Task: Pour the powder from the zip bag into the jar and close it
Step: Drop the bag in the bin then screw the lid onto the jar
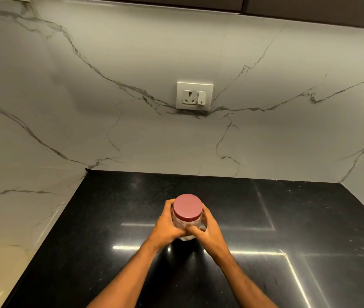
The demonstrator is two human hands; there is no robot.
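A clear jar (186, 225) with a dull red lid (187, 207) on top stands upright on the black counter (101, 218). My left hand (165, 225) wraps the jar's left side and my right hand (207, 230) wraps its right side, thumbs meeting at the front. Pale contents show faintly through the jar wall between my fingers. No zip bag is in view.
The glossy black counter runs back to a white marble wall with a power socket and switch (194, 95). A marble side wall bounds the counter on the left, and another angles in at the far right.
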